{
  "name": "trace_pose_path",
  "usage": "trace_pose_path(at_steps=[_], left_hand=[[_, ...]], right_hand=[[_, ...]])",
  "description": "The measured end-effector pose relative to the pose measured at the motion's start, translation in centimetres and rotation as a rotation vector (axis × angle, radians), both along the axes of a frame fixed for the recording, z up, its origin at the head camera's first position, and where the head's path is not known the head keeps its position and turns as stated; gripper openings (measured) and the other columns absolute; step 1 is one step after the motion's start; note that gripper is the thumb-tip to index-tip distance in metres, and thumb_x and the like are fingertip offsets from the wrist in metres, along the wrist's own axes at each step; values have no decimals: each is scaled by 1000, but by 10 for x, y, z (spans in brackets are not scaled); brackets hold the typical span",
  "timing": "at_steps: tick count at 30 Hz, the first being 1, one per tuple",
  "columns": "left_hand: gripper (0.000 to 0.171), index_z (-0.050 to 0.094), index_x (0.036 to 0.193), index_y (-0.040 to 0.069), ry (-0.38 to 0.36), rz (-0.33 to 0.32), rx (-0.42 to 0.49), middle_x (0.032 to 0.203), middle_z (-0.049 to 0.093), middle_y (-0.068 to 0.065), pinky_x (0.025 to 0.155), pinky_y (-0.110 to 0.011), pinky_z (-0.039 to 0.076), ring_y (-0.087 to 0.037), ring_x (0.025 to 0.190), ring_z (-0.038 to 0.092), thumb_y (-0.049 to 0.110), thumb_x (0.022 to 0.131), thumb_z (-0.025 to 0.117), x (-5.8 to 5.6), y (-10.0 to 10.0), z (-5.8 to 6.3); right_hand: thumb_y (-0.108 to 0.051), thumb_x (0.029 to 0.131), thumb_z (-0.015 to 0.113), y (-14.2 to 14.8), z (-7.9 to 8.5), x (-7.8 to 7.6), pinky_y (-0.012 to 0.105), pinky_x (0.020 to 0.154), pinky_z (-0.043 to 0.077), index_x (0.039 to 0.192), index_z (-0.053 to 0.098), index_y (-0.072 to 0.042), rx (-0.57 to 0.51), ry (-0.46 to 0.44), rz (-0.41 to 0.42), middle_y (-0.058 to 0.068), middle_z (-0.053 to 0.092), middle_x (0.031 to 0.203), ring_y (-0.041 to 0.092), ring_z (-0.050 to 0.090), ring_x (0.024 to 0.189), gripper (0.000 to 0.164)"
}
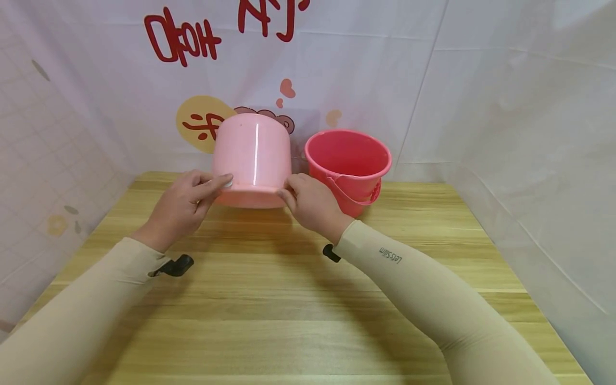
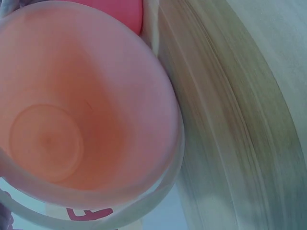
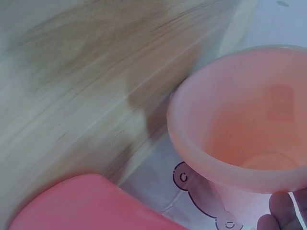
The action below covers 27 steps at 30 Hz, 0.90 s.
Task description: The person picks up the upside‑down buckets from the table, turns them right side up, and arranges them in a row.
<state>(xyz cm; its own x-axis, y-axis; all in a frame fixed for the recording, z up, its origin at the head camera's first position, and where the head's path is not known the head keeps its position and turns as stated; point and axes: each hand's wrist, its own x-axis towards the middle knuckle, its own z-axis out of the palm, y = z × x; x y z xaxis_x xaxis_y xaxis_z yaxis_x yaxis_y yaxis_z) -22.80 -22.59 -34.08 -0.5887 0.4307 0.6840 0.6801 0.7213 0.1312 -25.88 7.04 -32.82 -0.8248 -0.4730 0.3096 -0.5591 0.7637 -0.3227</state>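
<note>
A light pink bucket [image 1: 252, 155] is tipped, its base up and its mouth turned down toward me. My left hand [image 1: 184, 204] grips the rim on the left, the index finger lying along the outer wall. On the right, my right hand [image 1: 314, 204] pinches the same rim between thumb and fingers. The left wrist view looks into the hollow of the bucket [image 2: 139, 91], with a pale curved band, perhaps its handle, beside the rim. Fingertips [image 3: 282, 207] of the right hand show below the rim in the right wrist view.
A darker pink bucket [image 1: 353, 184] stands upright just right of my right hand, its handle hanging at the front. Both rest near the back of the wood-grain table [image 1: 269, 321]. A printed white cloth [image 1: 366, 64] hangs behind, with cloth on both sides.
</note>
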Motion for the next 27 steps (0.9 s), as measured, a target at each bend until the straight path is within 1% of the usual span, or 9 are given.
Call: trace_pose_path(at_steps=[8,10,13,16,18,20,22,24,27], left_hand=[[51,72,137,15,93,-10,-32,96,66,-19,70,-42,46,-31,79,54,1,89,80,-4,-1,1],[49,72,137,15,114,-14,-35,95,66,-19,70,-43,46,-32,78,55,3,90,79,-5,-2,2],[40,71,138,14,131,-17,-33,94,67,-21,70,-44,47,-34,78,56,13,98,72,-6,-2,3],[39,70,139,14,124,-8,-14,95,68,-22,73,-47,49,-37,81,58,16,100,69,-6,-2,5],[41,71,139,13,111,6,3,96,69,-23,74,-47,49,-38,83,58,12,97,72,-7,-2,6],[47,71,138,12,93,20,22,96,68,-22,75,-46,48,-37,84,57,4,92,77,-7,-2,8],[50,71,138,13,79,34,36,97,68,-21,73,-45,46,-35,84,56,1,91,78,-6,-2,10],[49,70,139,13,68,41,44,97,67,-20,72,-43,45,-33,83,54,1,92,77,-6,-1,12],[47,70,138,13,51,47,59,98,67,-20,70,-41,43,-31,82,53,1,93,76,-5,-1,16]], right_hand=[[-34,105,65,-1,4,1,31,77,54,97,61,-15,-53,-12,5,0,60,89,18,57,83,22],[-33,105,65,0,4,1,31,78,54,97,61,-15,-75,-15,9,0,60,89,18,57,84,21],[-31,105,66,1,3,0,32,81,55,101,64,-14,-102,4,34,1,62,91,18,57,86,18],[-25,104,68,2,2,-1,32,87,57,112,67,-11,-112,66,95,3,67,99,19,61,92,17],[-21,103,69,3,0,-2,33,90,58,123,68,-10,-115,118,142,5,69,106,21,63,96,23],[-17,102,70,5,-1,-2,33,88,59,137,67,-12,-110,166,183,8,69,109,22,63,96,35],[-16,101,71,5,-2,-2,31,85,59,147,62,-16,-98,210,213,9,68,109,22,62,94,46],[-14,100,72,6,-2,-2,29,79,58,152,59,-19,-85,249,234,10,66,107,21,60,89,53],[-13,100,72,6,-2,-3,27,75,56,152,58,-20,-67,294,259,10,64,105,20,58,85,55]])
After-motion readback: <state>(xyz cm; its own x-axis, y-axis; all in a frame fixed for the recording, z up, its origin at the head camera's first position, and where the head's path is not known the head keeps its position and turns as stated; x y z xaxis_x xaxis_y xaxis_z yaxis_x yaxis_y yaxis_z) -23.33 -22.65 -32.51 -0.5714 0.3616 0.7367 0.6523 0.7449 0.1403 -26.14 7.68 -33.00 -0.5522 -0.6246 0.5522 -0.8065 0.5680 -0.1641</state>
